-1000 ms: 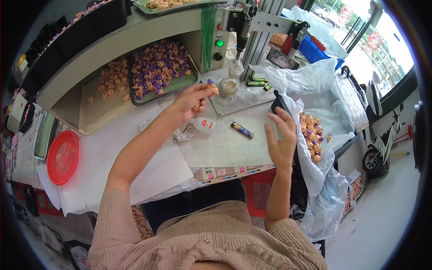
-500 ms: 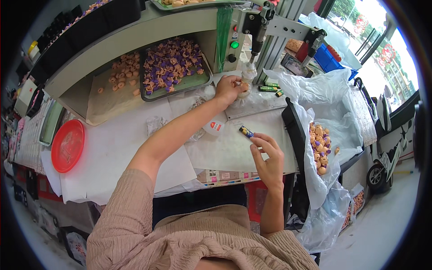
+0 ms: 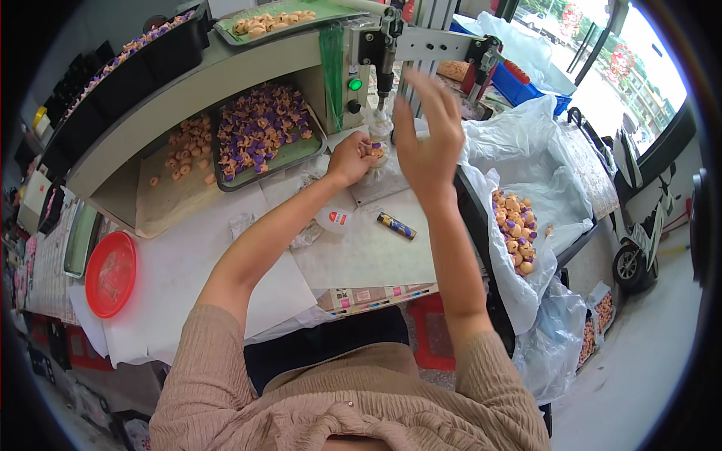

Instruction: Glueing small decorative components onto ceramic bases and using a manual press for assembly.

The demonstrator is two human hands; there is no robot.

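My left hand [image 3: 350,159] pinches a small tan-and-purple toy piece [image 3: 377,150] against the plastic-wrapped fixture [image 3: 378,128] under the bench press [image 3: 387,56]. My right hand [image 3: 432,143], slightly blurred, is raised just right of that fixture, its fingers stretched out and nothing visible in them. Below the hands, a dark blue and gold tube [image 3: 396,226] lies on the paper-covered table [image 3: 376,259]. A translucent white bottle [image 3: 332,219] with a red label lies left of the tube.
Under the shelf, a tray [image 3: 320,143] holds many tan-and-purple pieces, with plain tan ones [image 3: 184,150] beside it. A red plate [image 3: 111,274] is at the left. A plastic-lined black bin [image 3: 474,203] of toy heads [image 3: 515,233] stands at the right. A green light [image 3: 355,84] glows.
My right hand has left the tube on the table and risen toward the press. The left hand stays at the fixture, where the piece now shows more. The whole view has shifted.
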